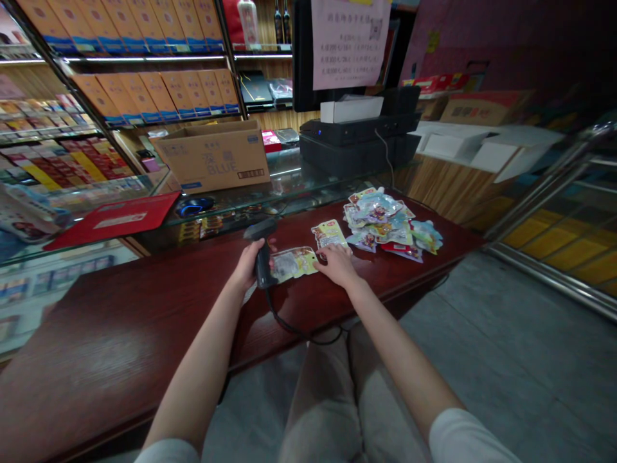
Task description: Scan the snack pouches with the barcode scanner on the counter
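Observation:
My left hand (247,265) is wrapped round the handle of a black barcode scanner (263,257), its head tilted over the counter and its cable looping down towards my lap. Just right of it lies a flat yellow-and-silver plastic packet (293,262), partly behind the scanner. At that packet's right end, my right hand (337,263) has thumb and forefinger on the edge. Its other fingers rest over the lower part of a second yellow packet (330,233). Further right is a loose pile of shiny, colourful packets (380,218).
The dark red wooden counter (159,308) borders a glass display case (226,206). On the glass stand an open cardboard box (216,157), a red folder (120,218), a mouse (194,206) and a black till (357,145). A metal-framed rack (559,218) stands at right.

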